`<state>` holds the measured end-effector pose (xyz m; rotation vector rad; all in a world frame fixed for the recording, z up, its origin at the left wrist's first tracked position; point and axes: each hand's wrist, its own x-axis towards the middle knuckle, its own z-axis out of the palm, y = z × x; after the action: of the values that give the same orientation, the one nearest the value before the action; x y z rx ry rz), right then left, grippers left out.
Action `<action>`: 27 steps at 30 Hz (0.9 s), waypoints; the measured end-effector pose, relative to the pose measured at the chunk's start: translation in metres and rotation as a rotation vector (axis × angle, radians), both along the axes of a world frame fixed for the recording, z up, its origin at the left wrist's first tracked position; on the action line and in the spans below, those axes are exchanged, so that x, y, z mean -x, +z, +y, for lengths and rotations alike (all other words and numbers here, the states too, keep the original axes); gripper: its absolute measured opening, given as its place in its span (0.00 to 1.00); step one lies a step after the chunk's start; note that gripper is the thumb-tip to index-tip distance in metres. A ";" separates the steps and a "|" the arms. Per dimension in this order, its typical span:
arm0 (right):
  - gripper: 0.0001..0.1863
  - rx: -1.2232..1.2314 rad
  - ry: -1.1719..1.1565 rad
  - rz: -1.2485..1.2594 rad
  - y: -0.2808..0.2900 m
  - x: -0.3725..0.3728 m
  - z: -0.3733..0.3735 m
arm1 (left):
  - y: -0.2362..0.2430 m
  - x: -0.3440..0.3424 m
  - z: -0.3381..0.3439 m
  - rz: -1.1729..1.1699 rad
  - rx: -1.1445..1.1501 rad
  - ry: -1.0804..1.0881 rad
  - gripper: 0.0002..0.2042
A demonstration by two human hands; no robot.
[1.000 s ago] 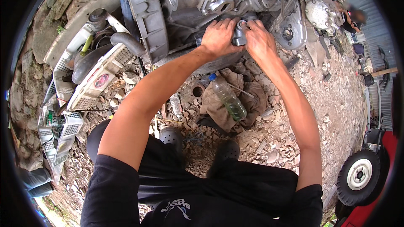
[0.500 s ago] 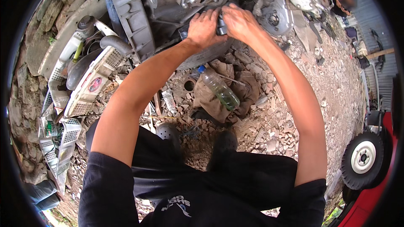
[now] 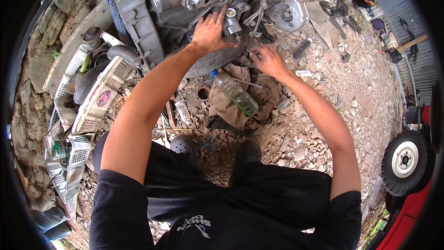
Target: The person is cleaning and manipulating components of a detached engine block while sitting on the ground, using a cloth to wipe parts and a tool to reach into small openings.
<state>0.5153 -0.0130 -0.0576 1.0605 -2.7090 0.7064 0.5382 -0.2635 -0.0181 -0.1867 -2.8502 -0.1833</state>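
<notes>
My left hand (image 3: pixel 210 34) lies with fingers stretched out and thumb apart against the lower side of a large grey metal engine casing (image 3: pixel 180 16). Right beside its fingertips a small silvery cylindrical metal part (image 3: pixel 231 22) juts out, with a round opening at its top. My right hand (image 3: pixel 269 61) is apart from the casing, lower and to the right, over the rubble. Its fingers are curled in a pinch; whether anything small sits between them cannot be made out. Under the casing shows the dark curved side of a tire (image 3: pixel 217 60).
A plastic bottle (image 3: pixel 235 95) with a blue cap lies on a brown cloth (image 3: pixel 222 106). White perforated crates (image 3: pixel 99 97) with hoses stand at the left by a stone wall (image 3: pixel 41 51). At the right are a spare wheel (image 3: pixel 403 159) and a red vehicle (image 3: pixel 407 217). Broken stones cover the ground.
My right hand has come away from the metal part, down and to the right. My left hand has shifted slightly left with its fingers on the casing. The cylindrical part is now exposed.
</notes>
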 end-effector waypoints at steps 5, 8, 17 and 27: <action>0.16 0.063 -0.018 -0.090 -0.017 0.018 -0.012 | -0.003 0.003 0.021 0.029 -0.057 0.084 0.68; 0.16 0.002 -0.010 -0.089 -0.018 0.020 -0.026 | 0.001 0.005 0.023 -0.015 -0.042 0.132 0.67; 0.16 0.019 -0.048 -0.240 -0.016 0.023 -0.031 | -0.004 0.018 0.014 0.053 -0.032 0.099 0.62; 0.16 0.107 -0.081 -0.187 -0.012 0.027 -0.046 | -0.020 0.014 0.018 0.161 -0.130 0.119 0.61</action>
<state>0.4884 -0.0591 -0.0692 0.8973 -2.8116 0.9691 0.5240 -0.2450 -0.0382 -0.0042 -2.6687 -0.3125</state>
